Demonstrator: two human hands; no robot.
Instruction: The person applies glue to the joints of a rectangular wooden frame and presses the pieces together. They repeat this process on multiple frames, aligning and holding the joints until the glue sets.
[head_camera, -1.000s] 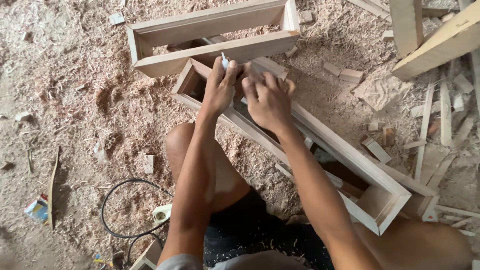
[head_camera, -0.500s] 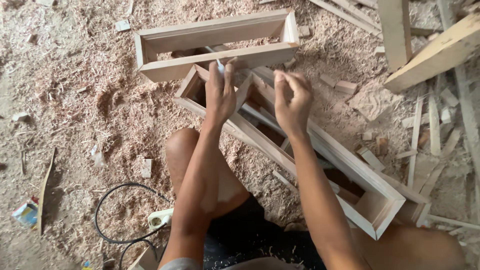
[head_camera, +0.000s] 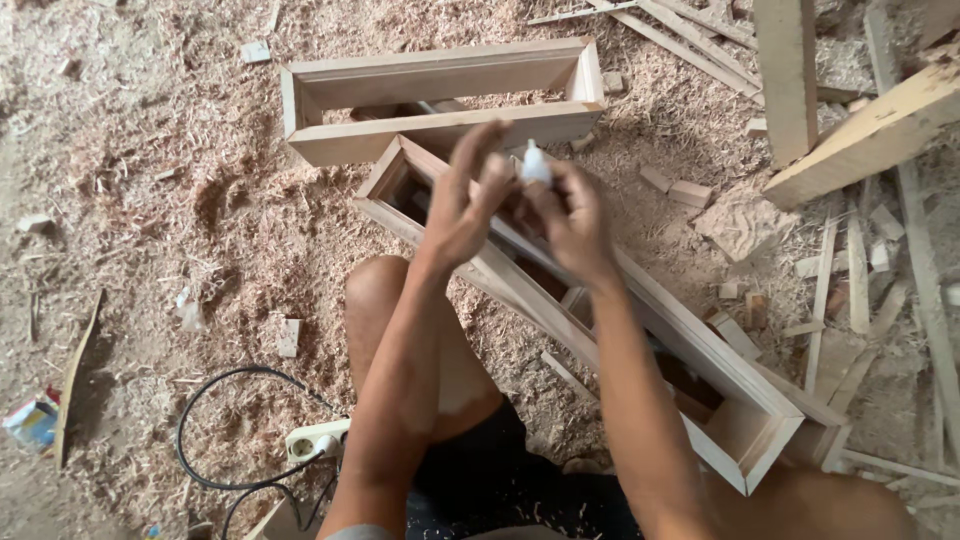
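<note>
A long, narrow wooden frame (head_camera: 700, 345) lies slantwise on the sawdust floor in front of my knees. Above its far end my right hand (head_camera: 575, 220) grips a small white bottle (head_camera: 535, 163) with its tip pointing up. My left hand (head_camera: 465, 200) is right beside it, fingers curled near the bottle's top, thumb and fingers touching or almost touching it. A second rectangular wooden frame (head_camera: 440, 75) lies flat just beyond, its near side against the corner of the first.
Sawdust and shavings cover the floor. Planks and offcuts (head_camera: 860, 140) are piled at the right. A black cable with a white power strip (head_camera: 315, 440) loops by my left knee. Small wood blocks (head_camera: 288, 335) and a coloured packet (head_camera: 30, 422) lie at the left.
Both hands have lifted off the frame's far end and come together above it. The white bottle, earlier at my left hand's fingers, now sits in my right hand.
</note>
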